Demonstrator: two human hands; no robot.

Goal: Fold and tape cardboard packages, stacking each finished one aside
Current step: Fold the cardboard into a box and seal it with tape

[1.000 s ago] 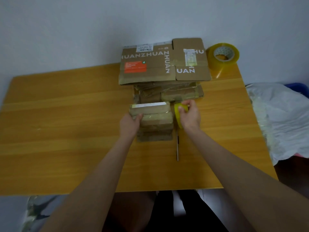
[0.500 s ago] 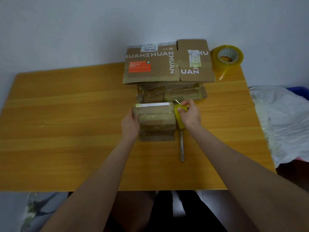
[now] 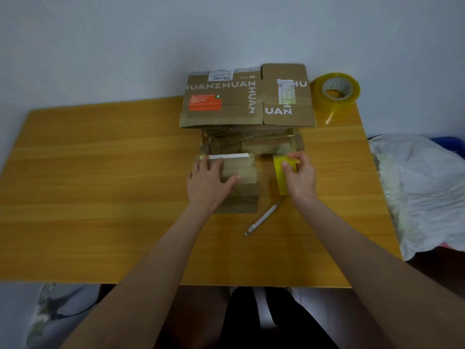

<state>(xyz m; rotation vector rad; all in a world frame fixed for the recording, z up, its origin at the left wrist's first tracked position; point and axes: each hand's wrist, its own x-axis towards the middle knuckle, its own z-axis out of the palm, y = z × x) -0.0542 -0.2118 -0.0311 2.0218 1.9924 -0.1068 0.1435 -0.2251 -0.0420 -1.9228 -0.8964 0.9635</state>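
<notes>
Left hand [image 3: 211, 180] lies flat on the top small folded brown cardboard package [image 3: 242, 172]. Fingers are straight, thumb stretched across the top toward 3 o'clock, nothing gripped. The package sits on a short stack of similar folded cardboard pieces [image 3: 239, 201], just right of desk centre. A white strip [image 3: 227, 156] runs along the package's far edge.

Right hand [image 3: 300, 176] is at 3 o'clock of the package and clear of it. Fingers and thumb are curled round a small yellow tape roll [image 3: 281, 178] held on edge. Can't tell if any tape runs from roll to package, or if the roll touches the desk.

A silver utility knife [image 3: 263, 219] lies angled on the light wooden desk [image 3: 100, 197], at 5 o'clock of the stack.

At 12 o'clock is a large flattened brown cardboard box [image 3: 246, 112] with white ZHUANZHUAN print and an orange label. It rests on a rough pile of taped cardboard packages [image 3: 251, 143], whose near edge is just beside the held package.

At 2 o'clock of that box, a large roll of yellowish clear packing tape [image 3: 336, 90] stands at the desk's far right corner, loose tail hanging down.

A crumpled white plastic sheet [image 3: 422, 187] sits off the desk's right edge at 3 o'clock.
</notes>
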